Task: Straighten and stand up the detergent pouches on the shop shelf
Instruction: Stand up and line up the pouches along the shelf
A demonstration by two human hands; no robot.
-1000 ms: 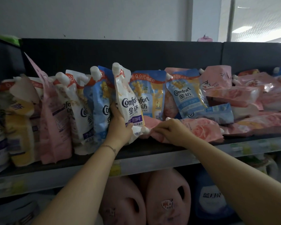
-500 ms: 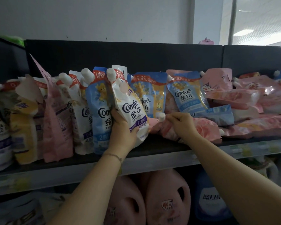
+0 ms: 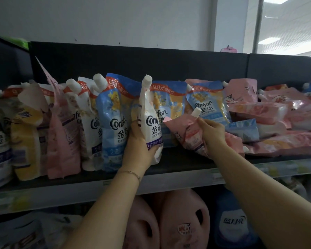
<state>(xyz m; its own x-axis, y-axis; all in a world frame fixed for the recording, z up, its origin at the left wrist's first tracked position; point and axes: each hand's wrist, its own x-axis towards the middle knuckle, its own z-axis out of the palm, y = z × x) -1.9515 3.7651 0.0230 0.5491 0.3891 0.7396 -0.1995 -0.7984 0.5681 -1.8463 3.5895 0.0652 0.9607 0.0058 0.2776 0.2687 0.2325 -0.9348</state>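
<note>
Lower tier, nearest: two pink jugs (image 3: 183, 221) and a blue jug (image 3: 233, 225) stand under the shelf (image 3: 178, 160). Both forearms reach up past its grey front rail (image 3: 97, 187). A thin bracelet (image 3: 133, 172) sits on the left wrist.

Left hand (image 3: 138, 141): fingers wrapped round the lower half of a white Comfort pouch (image 3: 151, 114). The pouch is upright with its cap on top and its base near the shelf's front edge. Cannot tell whether the base touches the shelf.

Right hand (image 3: 212, 130): fingers curled on the top of a pink pouch (image 3: 187, 133), just below its white cap (image 3: 196, 111). The pouch is tilted, cap end raised and lower end down on the shelf. It sits just right of the white pouch.

Left of the white pouch: a blue Comfort pouch (image 3: 113, 123) stands upright, touching it. Beyond that is a row of white, pink and yellow pouches (image 3: 65, 126), upright or leaning.

Right side: a heap of pink pouches (image 3: 276, 112) lies flat and overlapping.

Behind: two more blue pouches (image 3: 208, 106) lean against the dark back panel (image 3: 133, 62), with a pale wall (image 3: 115, 18) above.
</note>
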